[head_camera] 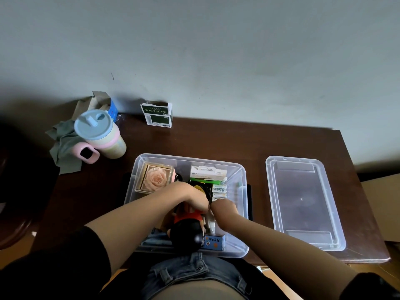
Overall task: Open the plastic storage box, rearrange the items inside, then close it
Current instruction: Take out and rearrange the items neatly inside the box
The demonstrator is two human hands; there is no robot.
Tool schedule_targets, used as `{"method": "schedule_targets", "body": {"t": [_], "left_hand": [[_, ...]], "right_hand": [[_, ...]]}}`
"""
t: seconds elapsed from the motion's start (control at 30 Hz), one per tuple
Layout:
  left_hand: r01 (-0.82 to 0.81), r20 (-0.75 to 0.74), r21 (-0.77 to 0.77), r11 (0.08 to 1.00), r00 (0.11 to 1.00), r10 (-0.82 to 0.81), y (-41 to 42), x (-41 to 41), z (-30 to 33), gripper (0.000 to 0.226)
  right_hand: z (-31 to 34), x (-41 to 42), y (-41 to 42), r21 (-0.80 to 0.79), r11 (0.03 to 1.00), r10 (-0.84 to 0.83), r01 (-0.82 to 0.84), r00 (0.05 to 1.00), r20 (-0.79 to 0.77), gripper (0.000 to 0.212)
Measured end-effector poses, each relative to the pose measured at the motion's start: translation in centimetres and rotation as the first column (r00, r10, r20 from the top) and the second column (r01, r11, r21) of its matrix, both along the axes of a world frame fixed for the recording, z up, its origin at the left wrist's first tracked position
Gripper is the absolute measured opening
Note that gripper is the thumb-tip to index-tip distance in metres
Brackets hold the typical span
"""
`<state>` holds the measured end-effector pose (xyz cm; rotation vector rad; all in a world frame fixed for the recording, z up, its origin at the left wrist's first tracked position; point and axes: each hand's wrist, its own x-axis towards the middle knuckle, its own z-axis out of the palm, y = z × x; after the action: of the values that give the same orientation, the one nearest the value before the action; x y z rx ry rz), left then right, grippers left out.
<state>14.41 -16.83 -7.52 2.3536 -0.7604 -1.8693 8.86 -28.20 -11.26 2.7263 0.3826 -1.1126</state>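
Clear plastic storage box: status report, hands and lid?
Both hands, left hand and right hand, down inside the clear plastic storage box, grips hidden. Clear plastic lid off, lying right of it. Nothing in the way.

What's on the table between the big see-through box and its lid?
Nothing. In the head view, only a bare strip of the brown table separates the storage box from the lid lying flat to its right.

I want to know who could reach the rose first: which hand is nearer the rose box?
Left. The left hand is inside the storage box, just beside the rose box; the right hand is farther to its right.
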Motion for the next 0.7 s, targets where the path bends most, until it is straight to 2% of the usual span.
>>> {"method": "schedule_targets", "body": {"t": [0.23,0.33,0.37,0.43,0.53,0.6,0.67,0.7], "left_hand": [[-0.097,-0.045,-0.014,0.995,0.994,0.096,0.5,-0.1,0.6,0.043],[-0.097,0.005,-0.024,0.995,0.995,0.097,0.7,-0.5,0.6,0.044],[-0.099,0.044,-0.055,0.994,0.994,0.101,0.9,-0.7,0.6,0.043],[-0.126,0.113,-0.168,0.978,0.983,0.146,1.6,-0.9,0.7,0.038],[-0.209,0.144,-0.354,0.912,0.951,0.274,3.4,-1.2,1.2,0.030],[-0.244,0.185,-0.440,0.864,0.917,0.353,4.9,-1.5,1.7,0.026],[-0.290,0.229,-0.549,0.784,0.850,0.475,6.5,-1.5,2.2,0.022],[-0.318,0.247,-0.609,0.727,0.795,0.554,7.4,-1.5,2.4,0.020]], "right_hand": [[0.2,0.5,0.3,-0.022,0.998,-0.057,0.056,0.997,-0.043,0.026],[1.1,1.2,0.2,0.000,0.996,-0.086,0.087,0.992,-0.091,0.017],[1.6,1.6,0.0,0.027,0.995,-0.090,0.093,0.991,-0.100,0.009],[2.3,2.1,-0.3,0.105,0.987,-0.108,0.119,0.988,-0.113,0.012],[3.6,2.2,-0.8,0.232,0.945,-0.184,0.232,0.960,-0.211,0.031],[4.4,1.9,-0.9,0.329,0.825,-0.320,0.460,0.859,-0.398,0.024],[5.8,1.6,-0.6,0.344,0.605,-0.425,0.718,0.657,-0.623,0.026],[6.3,1.6,-0.5,0.321,0.523,-0.434,0.790,0.571,-0.697,0.036]]}}
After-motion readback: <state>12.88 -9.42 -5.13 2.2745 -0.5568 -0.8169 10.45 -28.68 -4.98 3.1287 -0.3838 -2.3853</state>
